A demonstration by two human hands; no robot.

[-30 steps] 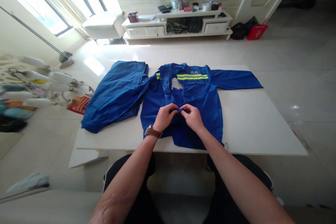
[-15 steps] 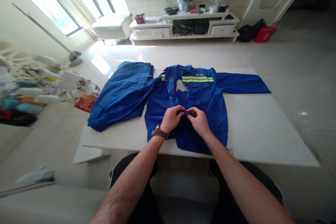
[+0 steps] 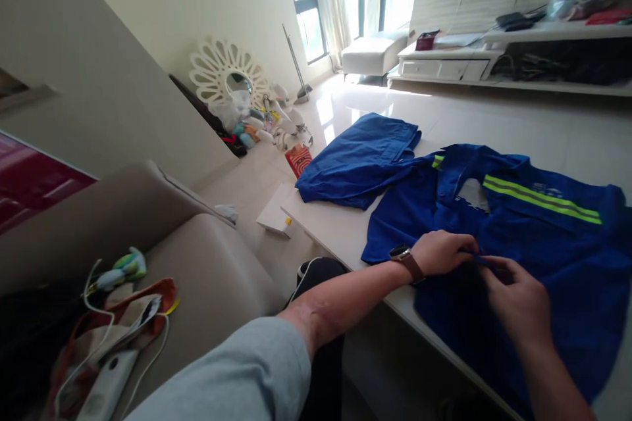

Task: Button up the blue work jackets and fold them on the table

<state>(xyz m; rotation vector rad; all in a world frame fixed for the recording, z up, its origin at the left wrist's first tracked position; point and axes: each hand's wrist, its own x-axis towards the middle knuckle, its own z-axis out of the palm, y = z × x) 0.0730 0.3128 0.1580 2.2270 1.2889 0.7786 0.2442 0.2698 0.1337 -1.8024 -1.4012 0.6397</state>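
A blue work jacket with a yellow-green reflective stripe lies spread on the white table, its front partly gaping at the neck. My left hand, below a wrist with a brown-strapped watch, pinches the jacket's front edge. Fingertip to fingertip with it, my right hand grips the same strip of cloth. What lies right between the fingertips is too small to make out. Left of the jacket, a second blue garment lies folded and overlaps the jacket's sleeve.
The white table runs along my front. To the left stands a grey-beige sofa with cables, a white power strip and a cloth bag. A white box and a red patterned bag are beyond the table's left end.
My view has swung to the left, bringing the sofa and wall into sight. Both hands still pinch the jacket's front, close together.
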